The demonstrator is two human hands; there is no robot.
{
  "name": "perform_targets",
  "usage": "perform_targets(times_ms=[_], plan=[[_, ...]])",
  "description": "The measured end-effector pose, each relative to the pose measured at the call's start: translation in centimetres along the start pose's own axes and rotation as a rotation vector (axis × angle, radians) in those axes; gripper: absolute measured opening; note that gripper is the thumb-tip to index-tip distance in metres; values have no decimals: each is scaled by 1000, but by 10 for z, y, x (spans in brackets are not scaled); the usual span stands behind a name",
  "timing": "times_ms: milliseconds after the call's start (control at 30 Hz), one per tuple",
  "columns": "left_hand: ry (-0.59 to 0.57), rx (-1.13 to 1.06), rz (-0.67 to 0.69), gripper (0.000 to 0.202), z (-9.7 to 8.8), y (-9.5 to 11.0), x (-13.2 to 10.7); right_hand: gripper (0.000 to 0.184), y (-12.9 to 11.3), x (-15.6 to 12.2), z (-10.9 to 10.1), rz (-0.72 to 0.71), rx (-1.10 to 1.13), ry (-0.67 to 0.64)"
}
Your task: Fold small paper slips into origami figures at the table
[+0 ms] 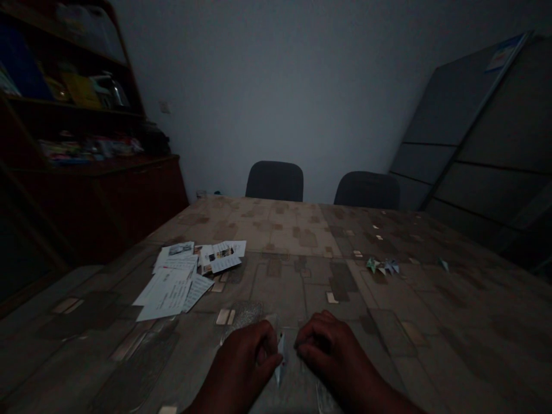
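Cannot read print on papers (166,290). Pinches pale, pointed folded paper (279,374) in left hand (245,355); curls right hand (333,346) closed.

Extended over the near part of the table (297,299), well short of its far edge, with both bare forearms (379,391) slanting inward. Pinching with the left hand (246,355), with thumb stretched rightward below a curled index finger. Facing it across a small gap with the right hand (331,344), with fingers folded inward and thumb close to index finger; too dark to make out contact between those tips.
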State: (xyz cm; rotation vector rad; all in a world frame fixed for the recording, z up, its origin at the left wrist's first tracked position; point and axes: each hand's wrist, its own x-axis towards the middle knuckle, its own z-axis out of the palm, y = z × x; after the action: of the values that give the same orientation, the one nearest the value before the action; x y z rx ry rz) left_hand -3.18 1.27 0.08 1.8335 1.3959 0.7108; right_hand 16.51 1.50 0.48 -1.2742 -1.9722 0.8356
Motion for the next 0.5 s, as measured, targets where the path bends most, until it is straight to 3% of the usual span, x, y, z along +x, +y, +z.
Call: perform_targets(times_ms=[200, 400, 500], plan=[[21, 113, 83, 10, 1, -8, -2, 23, -1, 13, 0, -89, -45, -58], [-18, 172, 86, 12, 1, -8, -2, 25, 5, 24, 12, -165, -65, -98], [-18, 196, 145, 14, 5, -17, -2, 26, 12, 25, 19, -164, -81, -110]])
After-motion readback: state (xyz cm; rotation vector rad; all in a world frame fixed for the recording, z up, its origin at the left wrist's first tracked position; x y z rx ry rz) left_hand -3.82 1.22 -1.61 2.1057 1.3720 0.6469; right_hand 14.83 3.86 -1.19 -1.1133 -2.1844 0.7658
